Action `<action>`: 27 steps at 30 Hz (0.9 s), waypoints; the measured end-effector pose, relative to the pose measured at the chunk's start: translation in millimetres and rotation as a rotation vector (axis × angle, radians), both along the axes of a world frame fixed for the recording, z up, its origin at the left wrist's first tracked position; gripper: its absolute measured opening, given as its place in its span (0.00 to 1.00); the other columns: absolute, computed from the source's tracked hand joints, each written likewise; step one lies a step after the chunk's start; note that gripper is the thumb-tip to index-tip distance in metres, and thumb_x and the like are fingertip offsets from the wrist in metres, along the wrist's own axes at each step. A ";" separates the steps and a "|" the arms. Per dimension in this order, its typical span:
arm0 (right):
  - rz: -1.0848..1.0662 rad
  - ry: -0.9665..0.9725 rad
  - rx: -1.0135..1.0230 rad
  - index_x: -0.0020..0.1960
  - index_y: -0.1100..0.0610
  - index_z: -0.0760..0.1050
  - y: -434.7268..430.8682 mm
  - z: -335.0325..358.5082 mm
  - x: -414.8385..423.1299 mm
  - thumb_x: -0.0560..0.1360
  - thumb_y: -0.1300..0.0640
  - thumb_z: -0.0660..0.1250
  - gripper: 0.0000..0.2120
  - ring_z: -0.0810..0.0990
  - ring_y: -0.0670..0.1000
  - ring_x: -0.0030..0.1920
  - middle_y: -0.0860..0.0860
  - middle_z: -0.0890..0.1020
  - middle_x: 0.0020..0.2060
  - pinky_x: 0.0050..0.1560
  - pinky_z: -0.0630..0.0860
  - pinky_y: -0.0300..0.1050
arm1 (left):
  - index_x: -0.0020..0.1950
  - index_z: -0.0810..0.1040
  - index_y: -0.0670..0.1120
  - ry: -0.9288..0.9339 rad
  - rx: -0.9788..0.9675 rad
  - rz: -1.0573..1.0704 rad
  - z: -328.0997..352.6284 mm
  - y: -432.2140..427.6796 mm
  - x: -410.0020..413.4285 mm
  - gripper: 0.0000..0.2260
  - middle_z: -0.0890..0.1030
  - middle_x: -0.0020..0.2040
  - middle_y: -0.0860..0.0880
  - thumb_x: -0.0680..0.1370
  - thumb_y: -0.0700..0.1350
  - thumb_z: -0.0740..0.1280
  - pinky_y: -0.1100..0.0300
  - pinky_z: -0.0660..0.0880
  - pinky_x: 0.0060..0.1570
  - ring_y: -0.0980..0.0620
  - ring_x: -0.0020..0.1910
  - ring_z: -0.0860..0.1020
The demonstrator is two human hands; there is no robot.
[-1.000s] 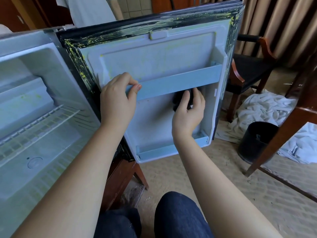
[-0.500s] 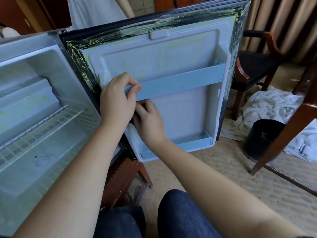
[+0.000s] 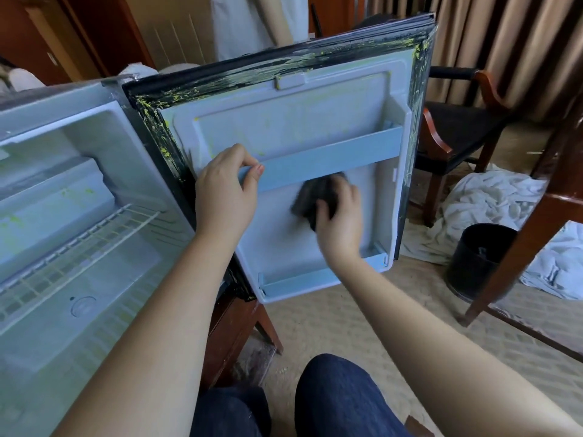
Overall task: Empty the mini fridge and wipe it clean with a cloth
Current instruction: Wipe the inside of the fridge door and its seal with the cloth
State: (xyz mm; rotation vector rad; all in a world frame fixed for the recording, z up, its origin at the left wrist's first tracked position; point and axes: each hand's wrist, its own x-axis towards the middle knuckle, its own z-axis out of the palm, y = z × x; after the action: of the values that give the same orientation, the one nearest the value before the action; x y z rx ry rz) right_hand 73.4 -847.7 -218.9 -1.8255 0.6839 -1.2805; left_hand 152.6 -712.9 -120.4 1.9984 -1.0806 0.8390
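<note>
Right hand (image 3: 339,222) grips a dark cloth (image 3: 315,193), blurred, against the door (image 3: 284,247) panel just under the rail (image 3: 331,159), while the left hand (image 3: 224,193) clamps the rail's left end. Yellow-green smears (image 3: 148,104) mark the door's black gasket (image 3: 252,74) and the inner walls of the open fridge (image 3: 79,190); smooth panel runs from the cloth down to the bottom ledge (image 3: 299,280). Fingers (image 3: 351,190) hide part of the cloth, and the fridge's left side is cut off.

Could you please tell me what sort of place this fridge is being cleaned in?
Probably a hotel room: a mini fridge, a wooden armchair by heavy curtains, and crumpled white linen beside a small black bin.
</note>
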 end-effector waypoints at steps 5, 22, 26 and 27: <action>0.371 0.147 -0.177 0.57 0.59 0.77 85.2 -1.2 44.0 0.70 0.69 0.62 0.17 0.76 0.59 0.50 0.56 0.74 0.52 0.40 0.65 0.42 | 0.43 0.75 0.40 0.006 0.030 0.014 0.6 0.1 0.0 0.05 0.80 0.43 0.48 0.77 0.41 0.66 0.63 0.60 0.42 0.46 0.46 0.76; 0.497 0.967 -0.170 0.60 0.56 0.79 70.1 -51.4 34.6 0.74 0.68 0.62 0.17 0.78 0.58 0.56 0.55 0.78 0.56 0.52 0.74 0.46 | 0.44 0.74 0.38 0.095 0.081 0.043 10.4 4.7 -8.1 0.06 0.80 0.45 0.47 0.78 0.41 0.67 0.59 0.61 0.40 0.44 0.49 0.77; 0.453 0.521 -0.130 0.61 0.57 0.78 72.1 -17.9 27.6 0.77 0.66 0.59 0.16 0.75 0.57 0.55 0.57 0.76 0.57 0.49 0.68 0.42 | 0.45 0.74 0.39 0.122 0.090 0.051 12.3 6.0 -11.8 0.06 0.77 0.44 0.50 0.79 0.41 0.67 0.60 0.60 0.40 0.45 0.48 0.76; 0.415 0.404 -0.133 0.57 0.58 0.79 70.1 -1.9 29.8 0.77 0.66 0.59 0.14 0.75 0.57 0.53 0.57 0.77 0.54 0.47 0.68 0.42 | 0.45 0.74 0.39 0.122 0.089 0.054 12.3 5.6 -12.6 0.06 0.76 0.44 0.51 0.79 0.41 0.67 0.60 0.60 0.40 0.45 0.48 0.76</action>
State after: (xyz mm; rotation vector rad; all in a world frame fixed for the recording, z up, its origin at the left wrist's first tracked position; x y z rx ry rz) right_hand 103.2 -777.6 -220.8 -2.2217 0.3987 -0.7067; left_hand 140.0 -707.3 -108.1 2.1326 -1.0138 0.6971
